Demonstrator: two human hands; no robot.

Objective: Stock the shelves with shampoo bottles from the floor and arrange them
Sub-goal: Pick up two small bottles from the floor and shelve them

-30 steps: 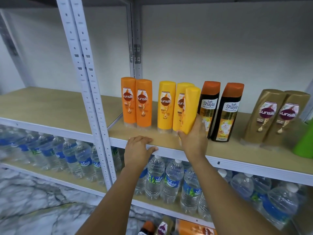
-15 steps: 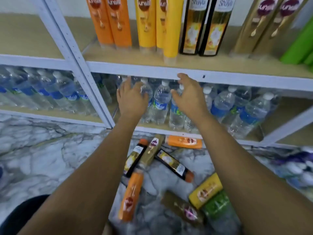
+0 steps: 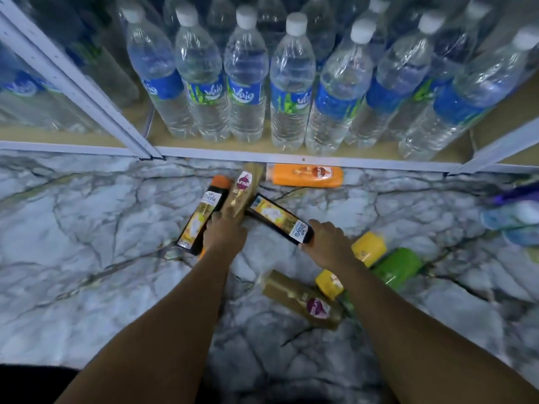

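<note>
Both hands had dropped from the shelf edge to the floor. The left hand [image 3: 224,234] gripped a gold bottle [image 3: 240,193]; the right hand [image 3: 328,243] apparently pinched a black bottle [image 3: 281,218] by its cap. Lifting either could roll the other black bottle [image 3: 201,217] beside the left hand.

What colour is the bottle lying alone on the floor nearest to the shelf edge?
Orange, seen best in the head view.

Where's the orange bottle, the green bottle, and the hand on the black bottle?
orange bottle [image 3: 304,176]: head view, middle of its side.
green bottle [image 3: 398,268]: head view, its green body.
right hand [image 3: 328,243]: head view, back of the hand, at the black bottle [image 3: 278,217].
</note>
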